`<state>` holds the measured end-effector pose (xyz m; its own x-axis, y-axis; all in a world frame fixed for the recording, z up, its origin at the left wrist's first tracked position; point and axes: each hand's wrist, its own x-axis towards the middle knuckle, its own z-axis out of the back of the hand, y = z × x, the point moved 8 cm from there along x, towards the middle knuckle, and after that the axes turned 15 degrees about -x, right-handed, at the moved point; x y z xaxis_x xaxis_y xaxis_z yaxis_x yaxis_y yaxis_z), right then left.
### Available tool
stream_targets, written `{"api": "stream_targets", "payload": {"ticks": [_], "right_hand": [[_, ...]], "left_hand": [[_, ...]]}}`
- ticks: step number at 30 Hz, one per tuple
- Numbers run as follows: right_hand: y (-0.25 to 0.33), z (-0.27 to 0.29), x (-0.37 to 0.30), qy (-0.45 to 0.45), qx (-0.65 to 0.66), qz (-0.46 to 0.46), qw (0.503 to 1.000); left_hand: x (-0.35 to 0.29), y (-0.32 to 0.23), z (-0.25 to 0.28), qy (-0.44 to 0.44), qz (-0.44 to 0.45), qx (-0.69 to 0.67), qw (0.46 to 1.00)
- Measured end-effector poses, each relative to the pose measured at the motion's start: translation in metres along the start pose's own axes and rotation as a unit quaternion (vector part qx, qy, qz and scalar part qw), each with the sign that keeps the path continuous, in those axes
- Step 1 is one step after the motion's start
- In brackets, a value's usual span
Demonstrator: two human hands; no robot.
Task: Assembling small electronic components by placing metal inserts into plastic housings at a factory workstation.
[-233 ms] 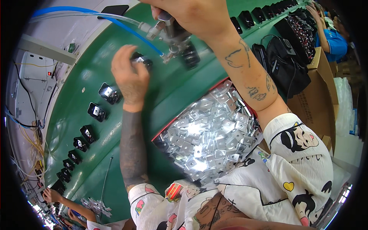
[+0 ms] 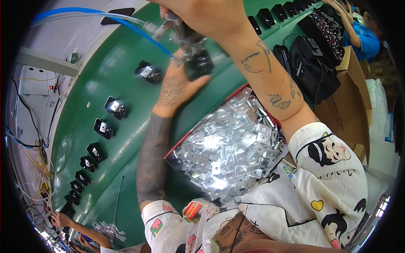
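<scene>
At the top, my right hand (image 2: 209,17) is wrapped round a metal air tool (image 2: 181,31); my wrist partly hides it. A blue hose (image 2: 76,11) and a clear tube run to the tool from the left. Just below its nozzle a black housing (image 2: 201,63) stands on the green worktop. My left hand (image 2: 176,86) reaches to that housing with thumb stretched out and apart from the fingers; the fingertips are partly hidden behind the tool. To its left sits another black housing (image 2: 147,71) with a shiny metal piece inside.
A red-edged bin of silver metal brackets (image 2: 228,143) lies before me. Black housings (image 2: 114,107) line the left of the green worktop (image 2: 135,139). More housings, a black bag (image 2: 314,67) and a cardboard box (image 2: 346,105) are at right. Other people's arms show at far right and lower left.
My left hand has moved right, away from the housing with the metal piece, to the one under the tool. My right hand and the tool have shifted slightly left.
</scene>
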<state>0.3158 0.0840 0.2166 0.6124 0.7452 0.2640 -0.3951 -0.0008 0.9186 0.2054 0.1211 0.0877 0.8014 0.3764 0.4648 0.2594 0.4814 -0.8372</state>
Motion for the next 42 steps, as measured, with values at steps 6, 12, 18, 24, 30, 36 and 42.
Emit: {"api": "stream_targets", "payload": {"ticks": [6, 12, 18, 24, 30, 36, 42], "right_hand": [[-0.034, -0.028, -0.017, 0.043, 0.013, -0.04, 0.998], [-0.031, -0.025, -0.01, 0.047, 0.012, -0.035, 0.998], [-0.034, -0.025, -0.01, 0.051, 0.025, -0.032, 0.998], [-0.03, -0.025, -0.009, 0.054, 0.035, -0.027, 0.998], [-0.025, -0.029, -0.007, 0.064, 0.045, -0.022, 0.997], [-0.021, -0.031, -0.006, 0.073, 0.055, -0.02, 0.996], [-0.016, -0.034, -0.004, 0.084, 0.066, -0.015, 0.994]], "left_hand": [[-0.003, 0.018, -0.006, 0.085, 0.071, -0.003, 0.994], [-0.003, 0.009, 0.002, 0.039, 0.03, -0.032, 0.998], [-0.007, 0.013, 0.004, 0.008, 0.048, -0.043, 0.998], [-0.007, 0.017, 0.003, 0.02, 0.103, -0.037, 0.994], [-0.007, 0.012, 0.003, 0.017, 0.053, -0.028, 0.998], [-0.011, 0.019, 0.002, 0.02, 0.148, -0.027, 0.988], [-0.009, 0.017, 0.005, 0.004, 0.097, -0.043, 0.994]]}}
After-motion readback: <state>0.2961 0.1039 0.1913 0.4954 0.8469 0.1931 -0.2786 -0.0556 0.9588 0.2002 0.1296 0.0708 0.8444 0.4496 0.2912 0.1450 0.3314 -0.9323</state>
